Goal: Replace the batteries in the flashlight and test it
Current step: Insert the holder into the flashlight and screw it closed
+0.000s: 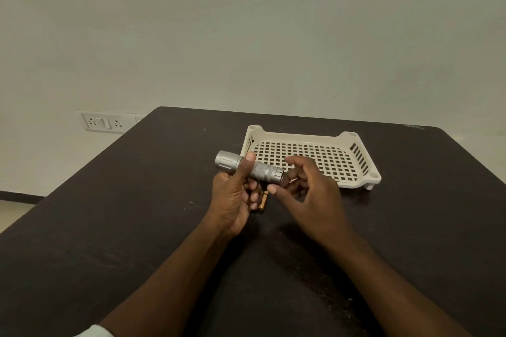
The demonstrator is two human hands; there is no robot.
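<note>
Dim, even indoor light; the flashlight (247, 168) above the hands catches a soft sheen. Faint shadows pool beneath the forearms. Wide-angle bending skews the table (109, 213) edges.

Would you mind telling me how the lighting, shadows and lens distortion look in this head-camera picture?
Head view: dim, even light with no harsh glare; the dark table swallows detail, with a soft shadow under the right hand. The silver flashlight in the left hand stays sharp. Wide-angle stretch shows in the forearms.
</note>
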